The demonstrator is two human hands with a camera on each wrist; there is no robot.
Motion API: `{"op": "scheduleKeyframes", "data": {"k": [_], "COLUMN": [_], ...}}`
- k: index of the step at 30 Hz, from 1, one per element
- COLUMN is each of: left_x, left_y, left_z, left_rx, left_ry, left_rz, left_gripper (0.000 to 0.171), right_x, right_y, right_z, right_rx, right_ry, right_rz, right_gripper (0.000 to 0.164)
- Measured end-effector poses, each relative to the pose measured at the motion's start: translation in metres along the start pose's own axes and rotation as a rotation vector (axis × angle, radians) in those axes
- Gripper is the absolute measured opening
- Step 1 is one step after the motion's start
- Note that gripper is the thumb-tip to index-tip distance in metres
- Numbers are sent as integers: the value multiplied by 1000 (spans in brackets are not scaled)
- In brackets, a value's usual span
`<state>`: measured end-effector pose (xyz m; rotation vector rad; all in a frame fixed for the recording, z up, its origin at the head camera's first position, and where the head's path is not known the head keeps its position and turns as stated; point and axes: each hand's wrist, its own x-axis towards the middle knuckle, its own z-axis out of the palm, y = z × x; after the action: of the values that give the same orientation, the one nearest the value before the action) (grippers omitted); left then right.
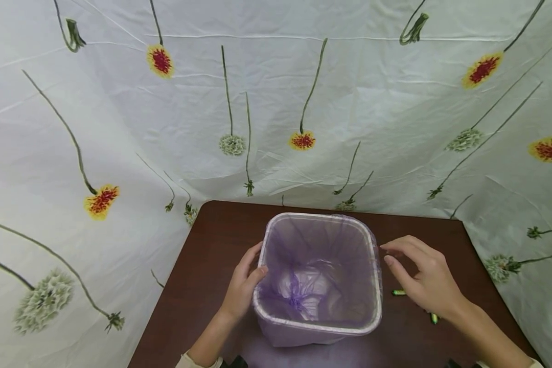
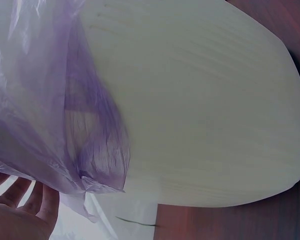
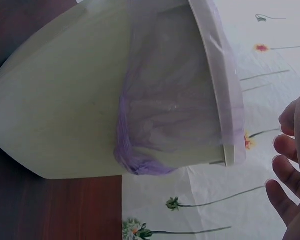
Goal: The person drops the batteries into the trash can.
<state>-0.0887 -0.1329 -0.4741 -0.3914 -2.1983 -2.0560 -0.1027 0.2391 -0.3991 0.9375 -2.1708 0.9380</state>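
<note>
A pale trash bin (image 2: 205,110) stands upright on the table, its square opening facing up in the head view. A thin purple trash bag (image 1: 299,299) lines it and is folded over the rim, hanging down the outer wall in both wrist views. My left hand (image 1: 239,294) holds the bin's left rim through the bag, thumb on top and fingers along the outside. Just off the right rim, my right hand (image 1: 425,273) hovers with fingers loosely bent and nothing in them. In the right wrist view its fingertips are apart from the bag.
Two small green cylinders, like batteries (image 1: 398,293), lie on the dark wood table (image 1: 193,291) right of the bin, below my right hand. White cloth (image 1: 267,76) printed with flowers hangs behind the table and on both sides.
</note>
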Motion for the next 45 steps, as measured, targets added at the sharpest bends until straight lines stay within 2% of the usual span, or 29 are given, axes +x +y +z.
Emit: {"op": "scheduleKeyframes", "data": {"k": [6,12,20,27,33,38,45], "left_x": [0,0,0,-1,0,1,0], "left_y": [0,0,-1,-1,-1,-1,-1], "left_z": [0,0,0,0,-2,-3,-1], "left_rx": [-1,-4,-9,-12,0,-5,-8], "left_ry": [2,4,-1,-3,6,3,5], "left_rz": [-1,-4,14,6,9,19,24], "left_gripper": [54,54,53,54,54,53,53], "right_x": [-10,-23,-52,-76,-93,-111,-137], "right_y": [8,19,32,46,57,68,80], "right_z": [-3,-6,-5,2,12,23,34], "right_rx": [-23,-62,-106,-115,-82,-123,-162], "right_ry": [18,21,-6,-17,26,35,3], "right_rz": [35,72,221,266,307,370,483], "right_gripper": [17,23,30,35,37,35,29]}}
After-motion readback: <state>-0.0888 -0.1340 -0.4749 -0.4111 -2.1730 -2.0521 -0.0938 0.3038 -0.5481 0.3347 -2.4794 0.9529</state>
